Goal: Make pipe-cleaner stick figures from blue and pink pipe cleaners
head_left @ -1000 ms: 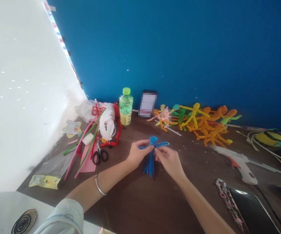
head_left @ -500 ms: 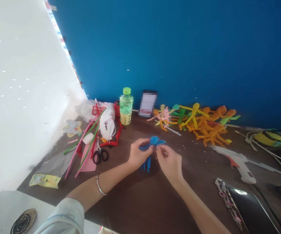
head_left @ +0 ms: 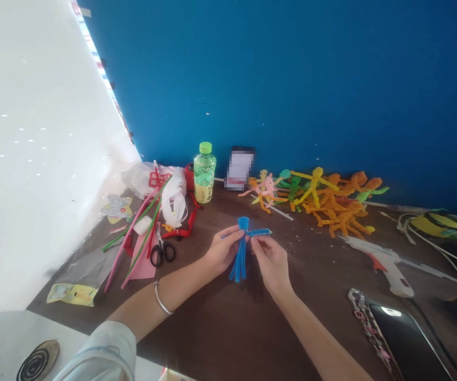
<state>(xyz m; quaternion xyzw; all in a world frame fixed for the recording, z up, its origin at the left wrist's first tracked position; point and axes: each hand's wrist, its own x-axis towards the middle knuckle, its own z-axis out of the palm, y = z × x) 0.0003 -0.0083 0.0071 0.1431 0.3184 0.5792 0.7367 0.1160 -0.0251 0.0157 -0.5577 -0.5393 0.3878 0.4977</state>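
Counter (head_left: 220, 338): dark wood | 9 o'clock: scissors (head_left: 162, 253) | 11 o'clock: plastic bottle (head_left: 204, 177) | 1 o'clock: pipe-cleaner figures (head_left: 331, 203) | 3 o'clock: hot glue gun (head_left: 387, 264) | 4 o'clock: smartphone (head_left: 407, 338)

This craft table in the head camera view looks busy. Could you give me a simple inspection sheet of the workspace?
Surface: dark brown tabletop, with craft supplies spread across it.
Job's things: blue pipe-cleaner figure, held up with its legs hanging.
Grips: left hand and right hand both pinch the figure near its arms.
Clutter: black-handled scissors, hot glue gun, green-capped plastic bottle, heap of colored pipe-cleaner figures, smartphone.
Cables: the glue gun's cord runs off to the right.
Surroundings: blue wall behind the table, white wall at left.
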